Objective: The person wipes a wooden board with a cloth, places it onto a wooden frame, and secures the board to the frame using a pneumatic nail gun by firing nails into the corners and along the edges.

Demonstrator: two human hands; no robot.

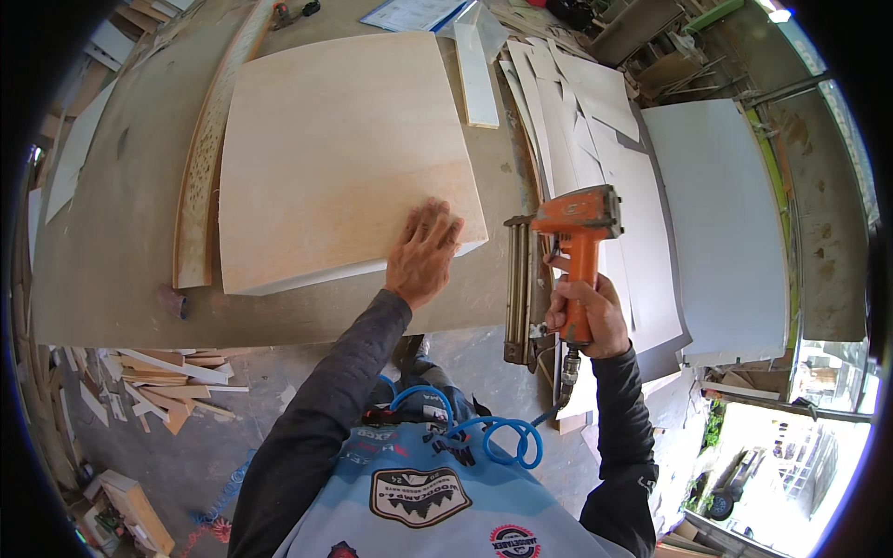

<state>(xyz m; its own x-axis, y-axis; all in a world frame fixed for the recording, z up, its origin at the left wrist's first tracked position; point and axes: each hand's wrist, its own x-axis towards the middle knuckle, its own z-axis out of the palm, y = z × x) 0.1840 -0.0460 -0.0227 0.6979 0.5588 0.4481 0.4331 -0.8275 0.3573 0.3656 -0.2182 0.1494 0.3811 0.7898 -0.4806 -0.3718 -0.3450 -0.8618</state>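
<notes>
A large pale wooden panel box [344, 139] with a light top and white front edge lies on the workbench [121, 270]. My left hand [423, 253] rests flat on its near right corner, fingers stretched out and a little apart. To the right of the box, my right hand [595, 316] is wrapped round the handle of an orange pneumatic nail gun [581, 223]. The gun is held up beside the bench's right part, its dark metal magazine [518, 288] on the left side. A blue air hose [512, 442] loops from its base across my front.
A long wooden strip [200, 186] lies left of the box. A white strip [476, 84] and papers [409, 13] lie behind it. Stacked thin sheets [623, 186] and a pale board [726, 223] stand at right. Wood offcuts [177, 381] cover the floor at left.
</notes>
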